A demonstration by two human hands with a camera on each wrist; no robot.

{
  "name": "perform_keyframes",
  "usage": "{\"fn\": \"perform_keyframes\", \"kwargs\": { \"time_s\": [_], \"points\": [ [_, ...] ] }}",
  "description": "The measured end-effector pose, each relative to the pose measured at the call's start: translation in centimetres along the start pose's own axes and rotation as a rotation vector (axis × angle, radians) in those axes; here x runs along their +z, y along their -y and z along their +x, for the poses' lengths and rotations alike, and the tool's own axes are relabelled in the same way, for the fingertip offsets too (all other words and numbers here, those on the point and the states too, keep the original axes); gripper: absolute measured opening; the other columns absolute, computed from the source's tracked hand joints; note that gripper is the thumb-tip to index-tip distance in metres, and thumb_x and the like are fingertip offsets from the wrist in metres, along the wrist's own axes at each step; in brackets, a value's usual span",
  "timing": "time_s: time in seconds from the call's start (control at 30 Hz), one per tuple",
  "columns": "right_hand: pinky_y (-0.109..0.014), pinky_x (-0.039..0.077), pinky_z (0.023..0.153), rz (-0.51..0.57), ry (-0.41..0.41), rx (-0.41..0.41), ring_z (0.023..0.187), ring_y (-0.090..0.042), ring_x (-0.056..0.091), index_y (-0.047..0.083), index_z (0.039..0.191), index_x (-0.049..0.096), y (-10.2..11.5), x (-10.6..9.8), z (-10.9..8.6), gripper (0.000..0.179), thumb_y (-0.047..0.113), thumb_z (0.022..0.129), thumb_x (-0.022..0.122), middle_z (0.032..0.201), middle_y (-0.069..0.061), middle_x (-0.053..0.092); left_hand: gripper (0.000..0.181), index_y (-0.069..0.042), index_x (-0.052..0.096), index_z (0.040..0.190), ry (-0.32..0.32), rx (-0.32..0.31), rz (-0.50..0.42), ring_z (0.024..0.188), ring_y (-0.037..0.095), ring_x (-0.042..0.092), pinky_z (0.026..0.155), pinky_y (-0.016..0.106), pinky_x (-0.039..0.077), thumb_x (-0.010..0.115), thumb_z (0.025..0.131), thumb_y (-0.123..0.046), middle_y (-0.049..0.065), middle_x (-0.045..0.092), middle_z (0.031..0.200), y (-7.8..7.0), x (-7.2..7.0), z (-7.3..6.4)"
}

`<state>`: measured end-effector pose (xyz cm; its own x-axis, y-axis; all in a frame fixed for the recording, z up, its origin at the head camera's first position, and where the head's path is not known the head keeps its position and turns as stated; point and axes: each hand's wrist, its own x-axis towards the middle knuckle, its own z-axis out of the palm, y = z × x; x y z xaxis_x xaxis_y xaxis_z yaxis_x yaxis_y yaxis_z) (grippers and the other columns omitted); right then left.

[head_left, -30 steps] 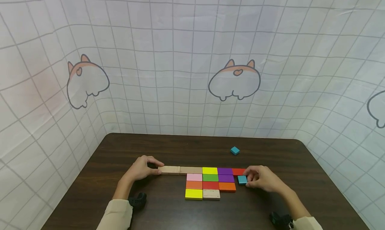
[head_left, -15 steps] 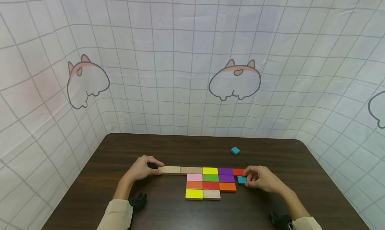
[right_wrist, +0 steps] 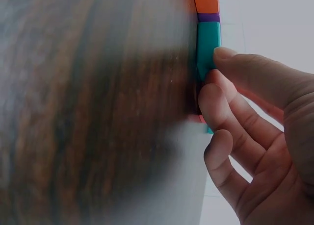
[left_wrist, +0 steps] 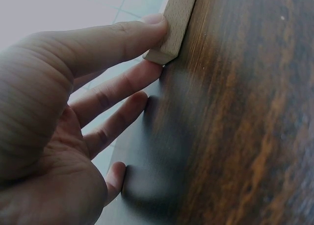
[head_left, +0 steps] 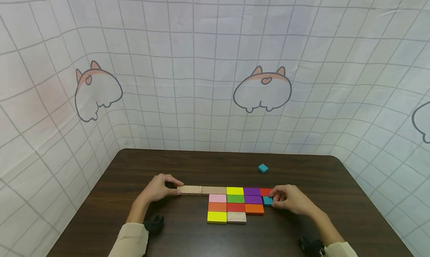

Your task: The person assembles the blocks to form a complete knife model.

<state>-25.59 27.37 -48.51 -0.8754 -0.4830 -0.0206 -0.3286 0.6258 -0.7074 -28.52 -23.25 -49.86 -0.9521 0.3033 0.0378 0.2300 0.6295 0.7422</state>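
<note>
At the left end of a row of flat blocks, my left hand (head_left: 159, 191) pinches the end of a plain wooden block (head_left: 190, 190). Its thumb presses the near side of that wooden block (left_wrist: 180, 19) in the left wrist view; the index finger is mostly hidden. My right hand (head_left: 291, 199) grips a small blue block (head_left: 267, 201) at its right end, thumb on the near side. In the right wrist view this blue block (right_wrist: 209, 41) stands right by a purple block (right_wrist: 209, 17). Behind it, a red block (head_left: 265, 192) is partly covered by my right fingers.
Several coloured blocks lie fitted together between the hands, among them a green block (head_left: 235, 199) and a yellow block (head_left: 217, 217). Another blue block (head_left: 263, 168) lies alone farther back on the dark table (head_left: 174, 234). A gridded white cloth (head_left: 201, 100) rises behind and beside the table.
My right hand has slid the blue block to the left, closing the gap to the purple block. The left hand has stayed in place on the wooden block.
</note>
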Motion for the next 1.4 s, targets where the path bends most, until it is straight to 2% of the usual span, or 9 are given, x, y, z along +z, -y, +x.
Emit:
{"fn": "perform_keyframes", "kwargs": {
  "time_s": [0.7,0.93,1.2,1.4],
  "points": [
    [-0.022,0.053,0.066,-0.041,0.004,0.027,0.072,-0.006,0.060,0.010,0.104,0.072,0.3,0.4,0.5,0.014,0.015,0.092,0.077,0.086,0.003,0.069,0.020,-0.024,0.083,0.102,0.002,0.001,-0.003,0.109,0.024,0.066,0.099,0.054,0.051,0.087,0.083,-0.024,-0.003,0.075,0.106,0.1,-0.1,0.0],
    [-0.022,0.054,0.068,-0.047,0.031,0.027,0.073,-0.006,0.062,0.010,0.106,0.072,0.1,0.2,0.7,0.014,0.015,0.093,0.076,0.087,0.004,0.070,0.020,-0.024,0.082,0.102,0.003,-0.009,-0.007,0.111,0.027,0.066,0.101,0.055,0.050,0.087,0.083,-0.024,-0.003,0.075,0.107,0.1,-0.1,-0.1],
    [-0.023,0.054,0.069,-0.019,0.124,0.017,0.075,-0.009,0.062,0.006,0.111,0.072,0.6,-1.7,1.3,0.019,0.016,0.094,0.075,0.086,0.001,0.069,0.020,-0.023,0.083,0.103,0.003,-0.003,-0.008,0.111,0.027,0.066,0.101,0.056,0.050,0.087,0.083,-0.023,-0.003,0.075,0.106,0.0,-0.1,-0.1],
    [-0.024,0.054,0.068,0.017,0.140,-0.022,0.075,-0.016,0.063,-0.002,0.119,0.067,0.2,-3.7,2.6,0.027,0.013,0.098,0.070,0.091,-0.006,0.070,0.020,-0.024,0.082,0.102,0.006,-0.008,-0.013,0.111,0.027,0.066,0.102,0.056,0.050,0.086,0.083,-0.023,-0.004,0.075,0.107,0.1,0.0,0.0]
  ]
}}
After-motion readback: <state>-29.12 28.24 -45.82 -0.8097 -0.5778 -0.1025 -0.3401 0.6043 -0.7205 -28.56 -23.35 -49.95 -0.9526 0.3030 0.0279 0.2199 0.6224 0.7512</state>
